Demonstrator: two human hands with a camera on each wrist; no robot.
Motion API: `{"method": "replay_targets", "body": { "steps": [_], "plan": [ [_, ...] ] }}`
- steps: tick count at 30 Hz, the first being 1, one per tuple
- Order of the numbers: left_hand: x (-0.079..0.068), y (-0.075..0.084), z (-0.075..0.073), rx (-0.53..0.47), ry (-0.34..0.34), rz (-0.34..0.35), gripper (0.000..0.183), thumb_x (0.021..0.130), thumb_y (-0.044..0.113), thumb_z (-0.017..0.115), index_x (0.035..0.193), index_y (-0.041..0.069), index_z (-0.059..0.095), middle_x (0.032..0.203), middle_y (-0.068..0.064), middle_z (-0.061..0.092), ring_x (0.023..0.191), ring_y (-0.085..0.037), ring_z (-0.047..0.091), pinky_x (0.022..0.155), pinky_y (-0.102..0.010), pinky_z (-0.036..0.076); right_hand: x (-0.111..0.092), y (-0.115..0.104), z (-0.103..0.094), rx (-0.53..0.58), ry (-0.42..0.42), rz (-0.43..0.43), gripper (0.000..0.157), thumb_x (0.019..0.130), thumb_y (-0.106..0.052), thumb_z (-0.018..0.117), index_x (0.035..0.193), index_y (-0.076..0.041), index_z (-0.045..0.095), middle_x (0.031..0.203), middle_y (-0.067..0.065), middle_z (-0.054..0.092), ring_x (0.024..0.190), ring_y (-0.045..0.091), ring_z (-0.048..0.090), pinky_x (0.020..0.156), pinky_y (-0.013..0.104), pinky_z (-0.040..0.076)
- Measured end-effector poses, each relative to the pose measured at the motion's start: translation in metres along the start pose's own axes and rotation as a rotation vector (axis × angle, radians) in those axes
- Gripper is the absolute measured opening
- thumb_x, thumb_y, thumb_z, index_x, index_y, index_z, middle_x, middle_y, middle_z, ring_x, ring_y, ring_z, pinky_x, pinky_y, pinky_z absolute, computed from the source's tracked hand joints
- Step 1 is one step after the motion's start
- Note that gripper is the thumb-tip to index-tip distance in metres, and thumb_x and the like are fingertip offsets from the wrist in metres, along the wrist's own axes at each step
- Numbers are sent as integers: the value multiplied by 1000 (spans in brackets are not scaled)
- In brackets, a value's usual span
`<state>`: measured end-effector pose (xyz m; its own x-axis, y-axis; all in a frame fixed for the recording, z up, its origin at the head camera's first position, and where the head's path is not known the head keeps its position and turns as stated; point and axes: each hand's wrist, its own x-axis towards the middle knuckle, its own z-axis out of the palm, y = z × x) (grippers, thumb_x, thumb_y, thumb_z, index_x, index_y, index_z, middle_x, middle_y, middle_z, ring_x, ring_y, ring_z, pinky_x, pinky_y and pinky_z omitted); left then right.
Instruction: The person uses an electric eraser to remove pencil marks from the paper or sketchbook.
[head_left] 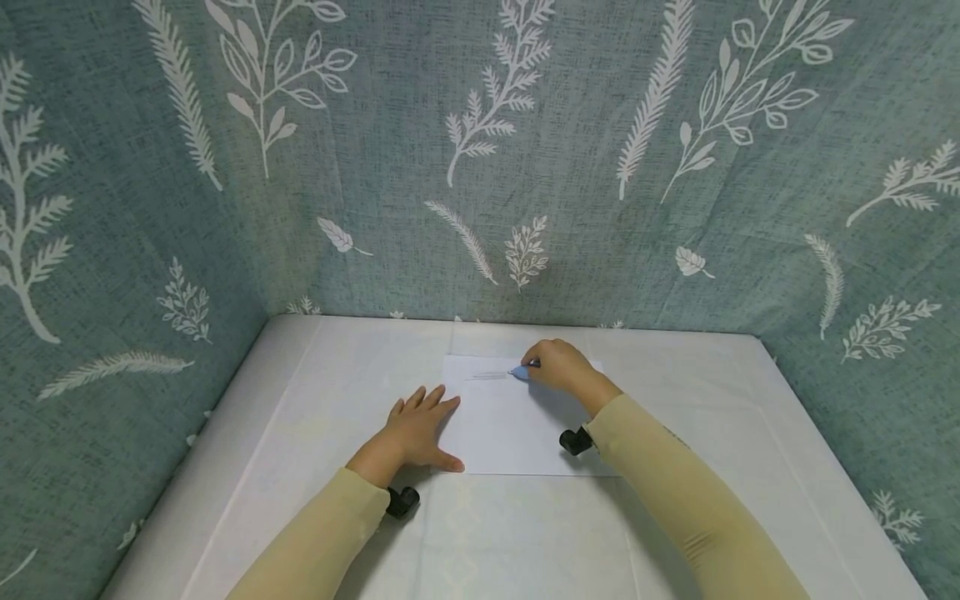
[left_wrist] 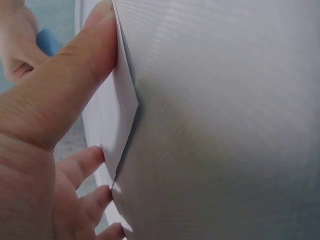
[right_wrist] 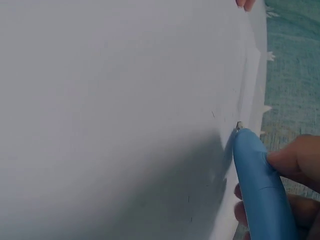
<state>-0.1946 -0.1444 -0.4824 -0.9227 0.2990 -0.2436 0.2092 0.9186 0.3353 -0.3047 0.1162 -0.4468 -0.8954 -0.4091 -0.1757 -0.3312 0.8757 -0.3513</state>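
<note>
A white sheet of paper [head_left: 510, 437] lies on the table, with a few thin dark lines near its far edge. My right hand [head_left: 562, 367] grips what looks like a blue correction pen [right_wrist: 265, 187], thick-bodied with a small pale tip. The tip is at the right end of the lines. With fingers spread, my left hand [head_left: 416, 433] rests along the left edge of the paper. In the left wrist view, the thumb [left_wrist: 90, 55] lies on the sheet near a corner that stands slightly off the cloth.
A white cloth [head_left: 337, 367] covers the table. Green leaf-patterned fabric [head_left: 390, 150] hangs behind it and at both sides. A black wrist camera [head_left: 576, 441] sits under the right sleeve, and another black camera [head_left: 403, 502] under the left one.
</note>
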Motion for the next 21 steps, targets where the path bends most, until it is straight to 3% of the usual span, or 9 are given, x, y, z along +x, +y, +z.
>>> {"method": "replay_targets", "body": {
  "steps": [21],
  "plan": [
    [-4, 3, -6, 0, -15, 5, 110, 67, 58, 87, 157, 19, 37, 165, -13, 20, 151, -43, 12, 116, -66, 12, 1, 9, -2, 39, -13, -57, 23, 95, -20, 69, 116, -15, 76, 119, 7, 71, 109, 26, 64, 93, 43, 51]
  ]
}}
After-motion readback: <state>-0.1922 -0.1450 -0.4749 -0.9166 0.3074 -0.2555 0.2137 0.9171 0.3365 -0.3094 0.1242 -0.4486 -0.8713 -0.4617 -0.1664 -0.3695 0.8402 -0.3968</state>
